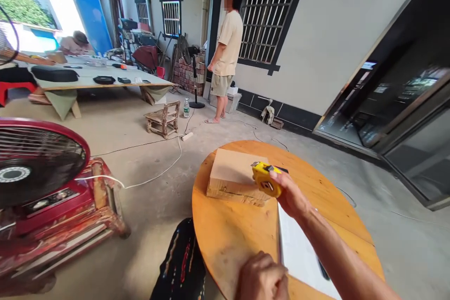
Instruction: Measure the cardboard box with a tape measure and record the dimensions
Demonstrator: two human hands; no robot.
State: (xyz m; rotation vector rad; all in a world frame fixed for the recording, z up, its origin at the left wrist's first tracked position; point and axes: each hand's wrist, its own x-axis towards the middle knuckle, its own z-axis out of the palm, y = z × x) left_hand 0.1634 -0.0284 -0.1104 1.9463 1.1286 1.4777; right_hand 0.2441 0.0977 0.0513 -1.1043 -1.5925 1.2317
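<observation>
While the left hand [262, 279] rests on the round table [228, 239], its grip hidden, the right hand [291, 194] clamps a yellow tape measure [266, 180] against the wooden block [234, 176]: rigid, likely light, best gripped around its casing.

Tabletop [225, 239] lies bare left of the white sheet [298, 255]; a wood block [232, 176] bars its far side.
</observation>
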